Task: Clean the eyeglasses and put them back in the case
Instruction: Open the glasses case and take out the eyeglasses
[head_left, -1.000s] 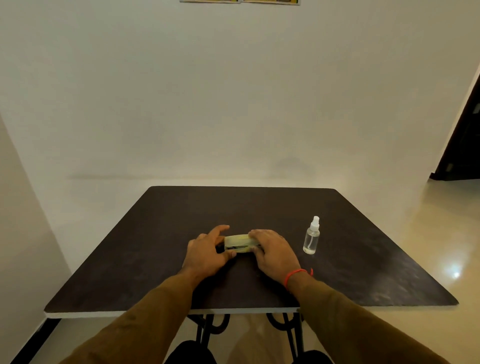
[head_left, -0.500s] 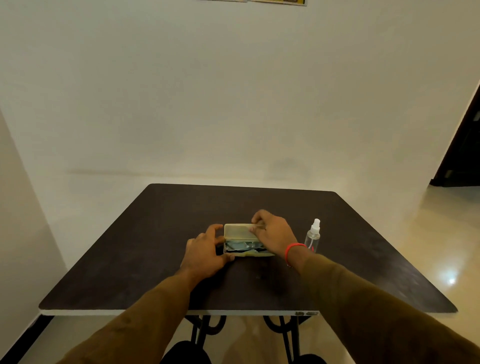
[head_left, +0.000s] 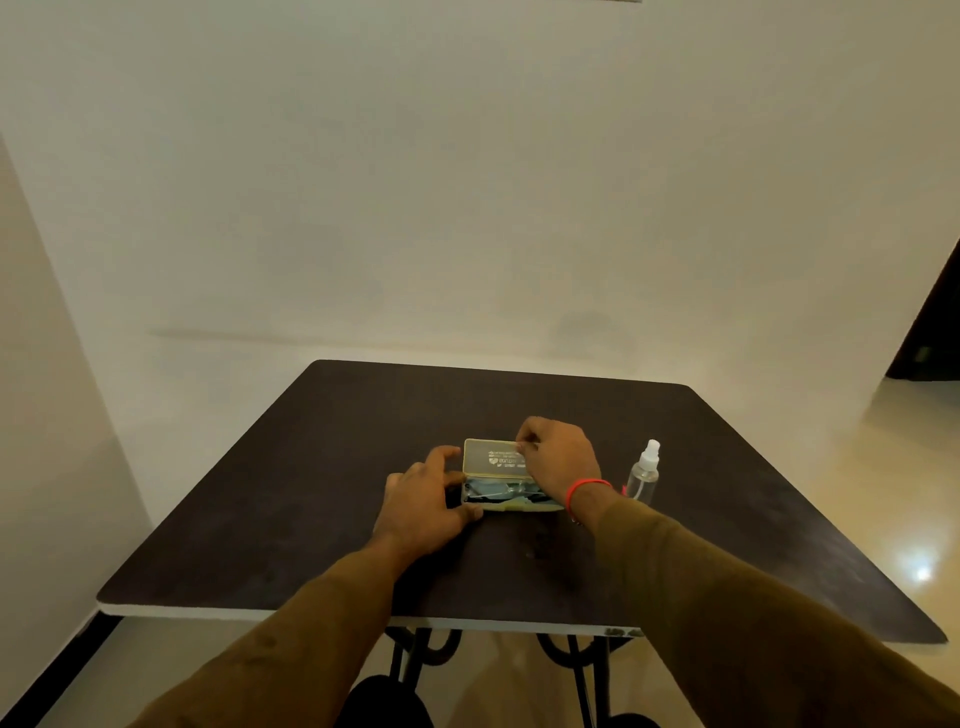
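A pale green eyeglass case (head_left: 493, 460) lies open in the middle of the dark table (head_left: 291, 499), its lid tipped back with white print on the inside. Folded eyeglasses (head_left: 511, 491) and a bluish cloth rest in its lower half, partly hidden by my right wrist. My left hand (head_left: 423, 501) grips the case's left end, thumb at the front edge. My right hand (head_left: 558, 454) pinches the top edge of the raised lid. A red band circles that wrist.
A small clear spray bottle (head_left: 644, 474) with a white nozzle stands upright just right of my right wrist. The table's front edge runs near my forearms. A shiny floor and a dark doorway lie to the right.
The case was shut between both hands a second ago. My right hand has lifted the lid back, and it now stands fully open with the eyeglasses showing.
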